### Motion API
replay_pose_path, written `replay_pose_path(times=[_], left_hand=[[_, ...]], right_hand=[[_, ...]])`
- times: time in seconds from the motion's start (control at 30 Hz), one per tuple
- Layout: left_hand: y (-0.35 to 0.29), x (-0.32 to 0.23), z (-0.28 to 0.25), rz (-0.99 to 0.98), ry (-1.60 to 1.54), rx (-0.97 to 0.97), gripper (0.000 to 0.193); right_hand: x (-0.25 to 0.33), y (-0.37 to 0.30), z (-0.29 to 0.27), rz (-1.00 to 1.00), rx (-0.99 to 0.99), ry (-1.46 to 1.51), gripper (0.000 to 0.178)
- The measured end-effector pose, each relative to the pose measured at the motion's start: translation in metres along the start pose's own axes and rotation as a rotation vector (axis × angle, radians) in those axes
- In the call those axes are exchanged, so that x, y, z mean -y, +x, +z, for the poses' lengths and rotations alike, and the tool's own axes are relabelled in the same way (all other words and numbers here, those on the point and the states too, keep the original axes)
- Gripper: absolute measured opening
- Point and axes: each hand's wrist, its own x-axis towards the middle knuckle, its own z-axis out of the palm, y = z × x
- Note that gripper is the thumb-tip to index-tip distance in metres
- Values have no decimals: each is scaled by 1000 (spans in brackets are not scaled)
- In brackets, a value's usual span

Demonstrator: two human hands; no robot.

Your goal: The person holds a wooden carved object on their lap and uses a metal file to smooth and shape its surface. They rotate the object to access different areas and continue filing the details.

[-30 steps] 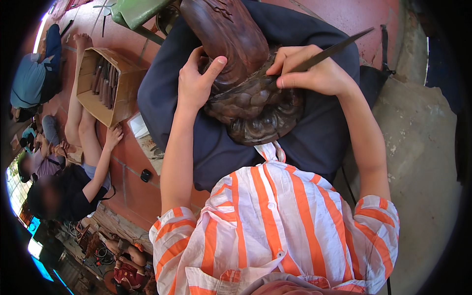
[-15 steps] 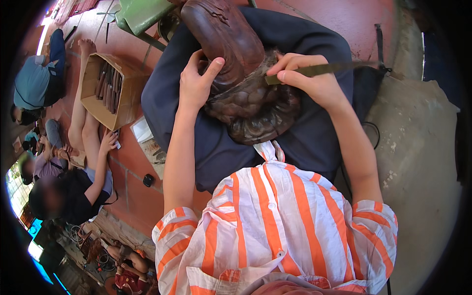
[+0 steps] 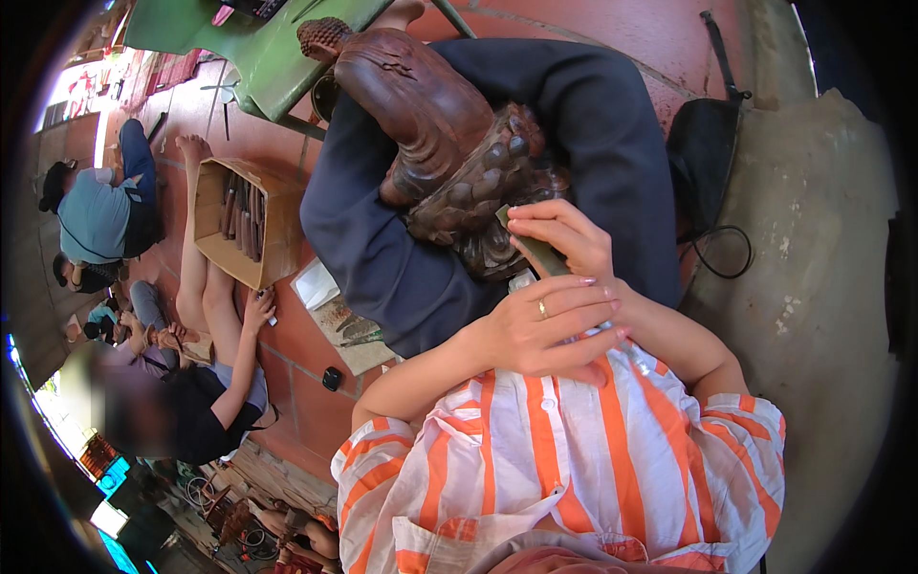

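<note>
A dark brown carved wooden statue of a seated figure (image 3: 430, 124) leans in my lap, its curly-haired head toward the upper left and its petal-carved base toward me. My right hand (image 3: 574, 239) pinches a flat olive-green strip (image 3: 542, 254) just past the lower right of the base. The strip's material is unclear. My left hand (image 3: 559, 330), a ring on one finger, lies across my right wrist with its fingers stretched out. It is off the statue and partly covers the right forearm.
At left, a cardboard box (image 3: 273, 215) holds several long dark-handled tools. Near it are a person in black (image 3: 206, 402), a small black case (image 3: 332, 379) and a flat board (image 3: 359, 335) on the tiles. A green chair (image 3: 277, 67) stands beyond; a black bag (image 3: 703, 158) lies right.
My left hand has let go of the statue and come across to my right wrist. My right hand has drawn back toward me with the strip. More of the statue shows, including its head.
</note>
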Motion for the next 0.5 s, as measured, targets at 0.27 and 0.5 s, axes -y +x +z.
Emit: replay_pose_path(times=[0.27,0.5], left_hand=[[4,12,14,-7,24,-42,40],[16,14,12,-62,120,-88,40]], right_hand=[[-3,12,-2,70,-61,11,37],[-2,23,1,58,-89,-99,36]])
